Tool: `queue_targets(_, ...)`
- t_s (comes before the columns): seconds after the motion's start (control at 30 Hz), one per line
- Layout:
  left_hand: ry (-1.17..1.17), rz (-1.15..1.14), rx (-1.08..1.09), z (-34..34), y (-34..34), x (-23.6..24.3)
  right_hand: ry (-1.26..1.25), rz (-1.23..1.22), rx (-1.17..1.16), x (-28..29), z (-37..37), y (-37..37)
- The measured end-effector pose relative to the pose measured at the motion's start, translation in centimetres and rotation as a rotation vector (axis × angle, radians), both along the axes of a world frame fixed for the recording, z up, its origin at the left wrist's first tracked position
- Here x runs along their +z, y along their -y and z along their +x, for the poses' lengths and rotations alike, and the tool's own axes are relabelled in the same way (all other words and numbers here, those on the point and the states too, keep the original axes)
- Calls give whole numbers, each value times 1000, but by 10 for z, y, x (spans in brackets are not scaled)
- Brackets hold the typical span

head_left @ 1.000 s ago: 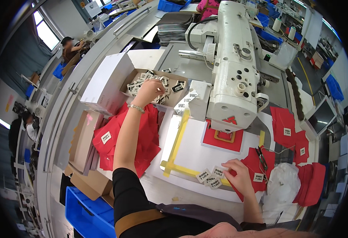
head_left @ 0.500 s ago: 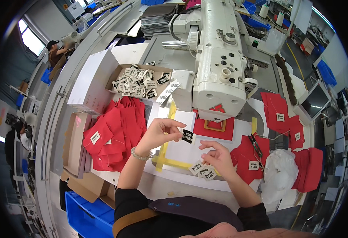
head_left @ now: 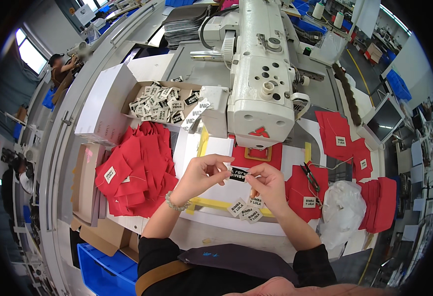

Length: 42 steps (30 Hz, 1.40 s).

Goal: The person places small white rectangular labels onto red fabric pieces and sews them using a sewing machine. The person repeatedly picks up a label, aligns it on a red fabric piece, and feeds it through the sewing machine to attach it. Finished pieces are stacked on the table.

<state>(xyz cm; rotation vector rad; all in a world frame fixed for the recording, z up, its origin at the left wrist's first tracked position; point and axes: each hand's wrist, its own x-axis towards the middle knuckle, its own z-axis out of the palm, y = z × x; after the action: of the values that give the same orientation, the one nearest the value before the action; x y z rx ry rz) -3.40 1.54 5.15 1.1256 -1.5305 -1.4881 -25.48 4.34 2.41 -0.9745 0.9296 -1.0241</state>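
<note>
A small black fabric label (head_left: 237,174) with pale lettering is held up between my two hands, over the white work surface. My left hand (head_left: 202,177) pinches one end of it. At the other end, my right hand (head_left: 267,183) grips with thumb and forefinger. Just below my right hand lie several white labels (head_left: 245,212) with dark print, overlapping. One more white label (head_left: 256,201) shows partly under the right fingers; whether it rests on the pile or hangs from the hand I cannot tell.
A white sewing machine (head_left: 261,93) stands ahead, red fabric (head_left: 270,157) under its yellow frame. A label-filled carton (head_left: 127,106) and stacked red pieces (head_left: 140,167) sit left. On the right are black-handled snips (head_left: 311,177), more red pieces (head_left: 337,133) and a plastic bag (head_left: 343,212).
My right hand has come up and left from above the white labels and closed on the label's free end. Another white label now shows beneath it. The whole view has shifted slightly.
</note>
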Motion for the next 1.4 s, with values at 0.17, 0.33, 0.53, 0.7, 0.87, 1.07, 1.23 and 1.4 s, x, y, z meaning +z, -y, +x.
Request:
queue_targets(0.17, 45, -585, -48, -7, 5, -18, -255, -546, -42, -13, -6, 8)
queue_targets(0.33, 142, -662, -90, -16, 14, -42, -634, -845, -9, -21, -22, 24)
queue_targets(0.53, 371, -697, -163, -17, 33, -76, -817, -949, -4, -58, -55, 55)
queue_targets(0.7, 525, -906, -204, -24, 37, -79, -884, -908, -19, -71, -64, 67)
queue_targets(0.87, 669, -905, -235, -28, 40, -79, -927, -951, -26, -72, -65, 72)
queue_targets(1.07, 791, -871, -222, -38, 40, -77, -945, -957, -17, -68, -63, 74)
queue_targets(1.23, 871, -929, -202, -41, 41, -81, -951, -967, 3, -69, -63, 77)
queue_targets(1.4, 918, -978, -188, -44, 41, -83, -976, -970, 14, -69, -63, 77)
